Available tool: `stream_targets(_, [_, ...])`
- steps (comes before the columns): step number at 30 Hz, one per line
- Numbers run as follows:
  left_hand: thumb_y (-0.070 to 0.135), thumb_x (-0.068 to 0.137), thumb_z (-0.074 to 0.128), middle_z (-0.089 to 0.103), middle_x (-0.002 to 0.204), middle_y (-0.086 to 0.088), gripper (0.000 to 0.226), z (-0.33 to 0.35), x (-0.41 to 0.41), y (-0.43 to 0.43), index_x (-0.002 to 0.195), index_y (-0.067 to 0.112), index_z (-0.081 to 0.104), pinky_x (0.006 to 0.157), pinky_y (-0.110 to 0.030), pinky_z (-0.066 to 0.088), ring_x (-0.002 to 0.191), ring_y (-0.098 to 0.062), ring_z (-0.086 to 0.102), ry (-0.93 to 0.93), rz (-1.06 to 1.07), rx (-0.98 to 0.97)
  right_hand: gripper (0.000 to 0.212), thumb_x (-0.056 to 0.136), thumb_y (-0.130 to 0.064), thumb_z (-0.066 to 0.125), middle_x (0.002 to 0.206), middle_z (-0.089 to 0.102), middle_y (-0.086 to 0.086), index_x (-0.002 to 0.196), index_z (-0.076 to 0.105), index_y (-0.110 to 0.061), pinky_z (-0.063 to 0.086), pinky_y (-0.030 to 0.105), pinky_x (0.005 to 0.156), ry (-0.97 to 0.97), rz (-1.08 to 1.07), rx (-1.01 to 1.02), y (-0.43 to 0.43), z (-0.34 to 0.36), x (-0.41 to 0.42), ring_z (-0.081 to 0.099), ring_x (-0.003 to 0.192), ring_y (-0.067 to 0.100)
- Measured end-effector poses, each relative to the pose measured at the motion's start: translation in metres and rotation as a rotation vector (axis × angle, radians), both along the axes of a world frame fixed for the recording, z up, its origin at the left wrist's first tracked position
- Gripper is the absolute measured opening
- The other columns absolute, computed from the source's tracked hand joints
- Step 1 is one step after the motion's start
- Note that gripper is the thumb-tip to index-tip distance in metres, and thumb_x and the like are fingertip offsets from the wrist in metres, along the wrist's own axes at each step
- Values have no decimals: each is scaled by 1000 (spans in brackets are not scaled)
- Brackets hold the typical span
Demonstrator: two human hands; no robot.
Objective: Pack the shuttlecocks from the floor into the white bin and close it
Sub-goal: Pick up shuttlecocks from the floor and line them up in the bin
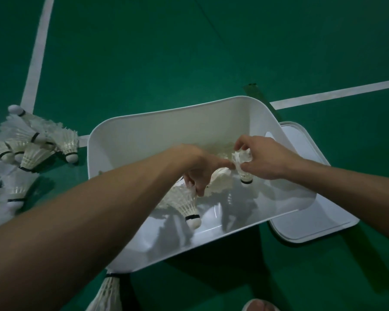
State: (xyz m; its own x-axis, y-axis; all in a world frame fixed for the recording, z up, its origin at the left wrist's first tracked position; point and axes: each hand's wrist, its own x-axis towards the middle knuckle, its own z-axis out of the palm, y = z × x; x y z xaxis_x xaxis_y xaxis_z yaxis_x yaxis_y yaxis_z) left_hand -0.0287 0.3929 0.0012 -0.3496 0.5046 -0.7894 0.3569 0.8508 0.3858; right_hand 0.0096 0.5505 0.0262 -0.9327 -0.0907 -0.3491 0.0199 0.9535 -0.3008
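A: OK, hands?
B: Your left hand (200, 173) is inside the mouth of the white bin (166, 113). Its fingers are curled down round the feather skirt of a shuttlecock (186, 205), cork pointing down. More feathers are bunched under that hand, count unclear.
A: Right side?
B: Your right hand (265, 160) pinches a second shuttlecock (243, 169) by its feathers, cork down. It's just beside your left thumb, above the bin's bottom.
A: Bin?
B: Open, standing on the green floor (211, 52). The lid (312, 221) lies flat on the floor on its right, with one edge hidden by the bin.
A: What's on the floor?
B: A pile of shuttlecocks (32, 144) left of the bin, by the white line (37, 55). A lone shuttlecock (108, 292) lies at the bin's near corner.
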Motion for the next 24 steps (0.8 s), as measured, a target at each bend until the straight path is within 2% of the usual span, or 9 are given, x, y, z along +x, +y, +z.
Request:
stream_targets(3, [-3,80,69,44,133,-22,103,-3,2,2,143,51,8,65,-32,57,64,-22,62,22,-36,-12,36,84,-17,62,120,59,6,119,57,-21,47,33,86,35,16,31,2,-4,-1,55,106,24])
stream_targets(6, [-1,79,71,47,129,-21,99,-1,0,1,141,50,14,63,-31,57,64,-22,61,42,-32,-2,25,89,-25,61,121,60,7,114,60,-19,41,30,84,57,-2,29,3,-6,-1,54,109,25])
stream_targets(10, [-3,78,71,47,130,-19,96,6,-3,-6,140,47,19,56,-30,57,62,-21,61,32,13,11,18,93,-31,57,106,66,8,99,63,-15,38,28,73,100,-12,67,0,-8,0,54,96,23])
stream_targets(11, [-3,78,71,49,126,-17,95,9,-4,-8,141,46,19,52,-27,56,62,-20,61,31,15,13,19,93,-32,56,104,67,7,97,63,-15,39,29,72,104,-17,72,-2,-8,1,54,93,22])
stream_targets(14, [-2,79,70,50,90,-2,96,14,-4,-14,144,44,16,47,-23,52,64,-18,59,32,17,19,20,93,-34,56,103,66,7,98,59,-15,44,33,74,82,-59,70,-7,-9,2,55,96,25])
stream_targets(16, [-3,80,69,46,81,1,96,17,-1,-15,144,44,16,46,-23,51,63,-17,60,25,26,26,21,94,-36,56,102,66,9,99,55,-15,45,34,73,40,-105,49,-10,-9,3,57,94,27])
stream_targets(19, [-5,81,68,37,75,4,94,17,3,-16,145,42,17,54,-26,54,64,-18,60,34,35,50,20,96,-34,53,103,63,9,102,53,-15,44,33,71,-30,-162,37,-14,-8,5,56,89,26])
stream_targets(21, [-4,79,69,38,74,3,96,16,4,-17,146,42,17,67,-34,57,69,-19,58,70,19,70,19,97,-30,49,104,61,10,105,53,-13,42,31,67,-49,-192,27,-15,-7,3,55,84,26])
stream_targets(24, [-1,78,71,43,80,3,103,14,5,-22,146,47,11,83,-46,55,79,-23,60,90,-10,59,19,99,-27,47,103,56,9,108,52,-11,57,37,65,-96,-307,-87,-15,-4,1,61,81,27])
